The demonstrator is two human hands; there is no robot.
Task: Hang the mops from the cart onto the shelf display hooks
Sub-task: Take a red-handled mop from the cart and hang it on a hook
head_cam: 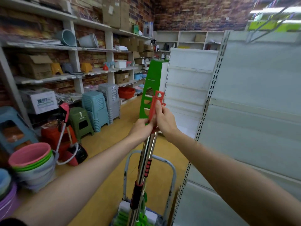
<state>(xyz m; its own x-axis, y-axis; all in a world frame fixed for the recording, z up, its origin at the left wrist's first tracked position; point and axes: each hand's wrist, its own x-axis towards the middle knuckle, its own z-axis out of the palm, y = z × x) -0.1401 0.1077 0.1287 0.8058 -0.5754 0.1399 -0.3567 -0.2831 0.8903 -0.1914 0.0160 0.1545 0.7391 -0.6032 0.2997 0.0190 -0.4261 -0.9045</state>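
Note:
Several mops stand upright in the cart (172,175) at bottom centre, their metal poles (147,154) bunched together. Their red handle tops (157,101) have hanging holes. My left hand (142,128) grips the bundle just under the red tops. My right hand (163,118) holds one red handle top, thumb pressed along it. White and green mop heads (125,212) sit low in the cart. The pale shelf display (254,111) stands at right, with slotted uprights (210,93); no hooks are clear on it.
Wall shelving (76,48) at left holds boxes, buckets and basins. Stacked plastic stools (96,110), a pile of basins (34,160) and a steam mop (65,118) crowd the left floor. A green stand (151,88) is ahead. Yellow floor runs between.

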